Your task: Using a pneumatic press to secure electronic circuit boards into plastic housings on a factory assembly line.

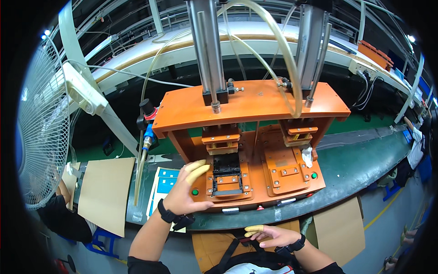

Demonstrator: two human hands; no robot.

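Note:
My left hand is open beside the left station of the orange pneumatic press. Its fingers reach along the left side of that station's fixture, with yellow finger cots on two of them. A black plastic frame-like part sits in the fixture, below the raised press head. Near the thumb is a green button. My right hand hovers low in front of the bench, close to my body, fingers apart and holding nothing. It too wears yellow finger cots. The right fixture holds no black part.
A white crumpled tissue lies by the right fixture. Blue-and-white sheets rest on the green bench. A fan stands at the left, near a seated person. Cardboard sheets flank the bench. Air hoses loop above the press.

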